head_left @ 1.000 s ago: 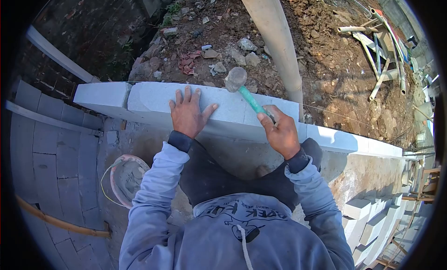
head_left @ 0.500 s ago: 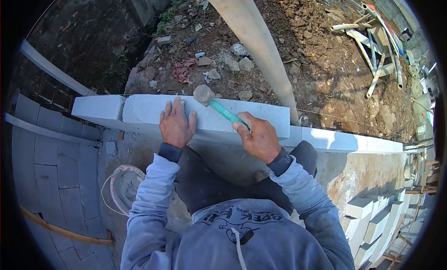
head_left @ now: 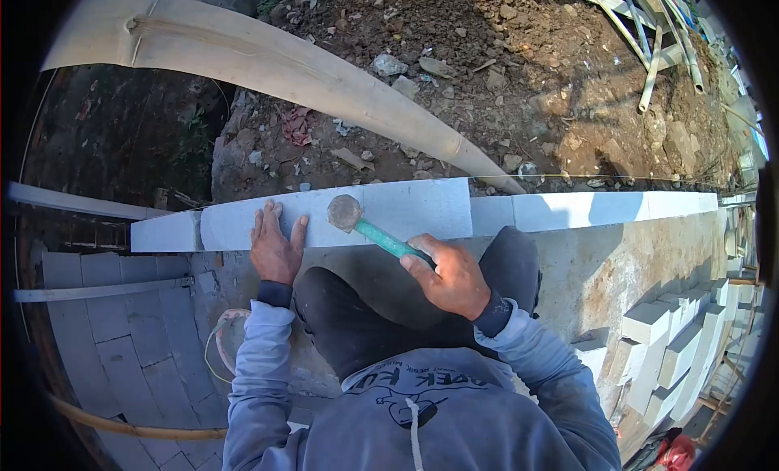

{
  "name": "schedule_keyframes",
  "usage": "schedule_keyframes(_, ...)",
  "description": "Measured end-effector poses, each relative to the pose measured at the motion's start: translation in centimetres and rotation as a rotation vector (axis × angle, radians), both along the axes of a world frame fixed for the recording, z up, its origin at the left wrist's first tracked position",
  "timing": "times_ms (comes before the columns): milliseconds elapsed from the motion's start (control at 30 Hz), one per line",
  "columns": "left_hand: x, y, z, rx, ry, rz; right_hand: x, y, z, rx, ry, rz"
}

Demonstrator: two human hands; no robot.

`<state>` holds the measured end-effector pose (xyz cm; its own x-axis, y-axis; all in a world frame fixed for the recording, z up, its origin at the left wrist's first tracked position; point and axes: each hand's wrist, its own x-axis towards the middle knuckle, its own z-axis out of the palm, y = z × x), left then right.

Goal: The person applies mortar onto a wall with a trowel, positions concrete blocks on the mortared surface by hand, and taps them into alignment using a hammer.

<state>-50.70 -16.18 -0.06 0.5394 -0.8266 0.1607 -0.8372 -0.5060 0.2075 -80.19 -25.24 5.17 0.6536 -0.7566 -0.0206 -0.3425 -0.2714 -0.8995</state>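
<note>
A row of pale lightweight blocks runs across in front of me, with one long block (head_left: 422,207) under my hands. My left hand (head_left: 276,245) lies flat on that block near its left part, fingers spread. In my right hand (head_left: 449,276) is a mallet (head_left: 384,238) with a green handle and a round grey head. The mallet head overlaps the block's top in view; I cannot tell whether it touches. At the left end, another block (head_left: 166,234) adjoins the long one. Lower blocks (head_left: 580,211) continue the row to the right.
A thick bamboo pole (head_left: 324,86) slants over the far side of the row. A thin string (head_left: 600,176) runs along it. Stacked blocks (head_left: 677,349) stand at right, a bucket (head_left: 231,337) at lower left, and rubble-strewn soil (head_left: 527,90) lies beyond.
The head view has shifted and turned, so the bamboo pole now crosses the upper left. My left hand stays on the block and my right hand keeps the mallet, its head now over the block's top.
</note>
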Motion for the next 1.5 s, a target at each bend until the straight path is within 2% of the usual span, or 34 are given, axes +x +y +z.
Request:
schedule_keyframes(100, -0.4, -0.6, 0.4, 0.098, 0.031, 0.082, -3.0, 0.2, 2.1, 0.116, 0.002, -0.082)
schedule_keyframes(267, -3.2, -3.7, 3.6, 0.514, 0.086, 0.256, -9.5, 2.7, 3.8, 0.412, -0.022, -0.389)
schedule_keyframes(367, -3.6, -5.4, 4.4, 0.634, 0.174, 0.331, -11.5, 1.9, 6.4, 1.034, -0.005, -0.733)
schedule_keyframes(400, -3.4, -5.4, 4.3, 0.657, 0.208, 0.349, -12.0, 1.3, 6.4, 1.093, -0.008, -0.836)
schedule_keyframes(467, -3.1, -6.0, 4.7, 0.73, 0.209, 0.334, -12.2, -0.4, 4.3, 1.2, -0.019, -1.031)
schedule_keyframes(567, -3.3, -6.0, 4.7, 0.758, 0.198, 0.35, -12.6, -2.3, -0.8, 1.3, -0.143, -1.115)
schedule_keyframes(667, -3.5, -6.0, 5.0, 0.749, 0.236, 0.363, -11.1, -3.9, -3.8, 1.413, -0.078, -1.111)
schedule_keyframes(800, -3.5, -5.8, 4.5, 0.79, 0.224, 0.372, -9.2, -4.1, -4.6, 1.432, 0.066, -0.829)
schedule_keyframes(967, -3.8, -6.2, 5.1, 0.823, 0.242, 0.389, -10.2, -4.0, -5.7, 1.366, 0.084, -0.9)
schedule_keyframes(1033, -3.8, -6.6, 5.7, 0.833, 0.253, 0.39, -10.0, -4.5, -4.2, 1.384, 0.033, -0.993)
schedule_keyframes(1167, -3.7, -6.9, 6.1, 0.884, 0.272, 0.405, -10.5, -3.9, -0.8, 1.283, 0.101, -0.976)
schedule_keyframes(1267, -3.7, -6.6, 6.1, 0.841, 0.275, 0.391, -10.4, -3.9, -0.3, 1.337, -0.007, -0.992)
schedule_keyframes(1367, -3.8, -6.1, 5.2, 0.818, 0.25, 0.397, -9.1, -4.8, -3.2, 1.359, -0.001, -0.965)
schedule_keyframes(1433, -3.9, -6.6, 5.8, 0.83, 0.261, 0.419, -8.1, -5.4, -4.8, 1.335, 0.081, -0.863)
schedule_keyframes(1500, -3.7, -7.0, 6.3, 0.856, 0.272, 0.42, -8.4, -5.5, -5.0, 1.319, 0.123, -0.816)
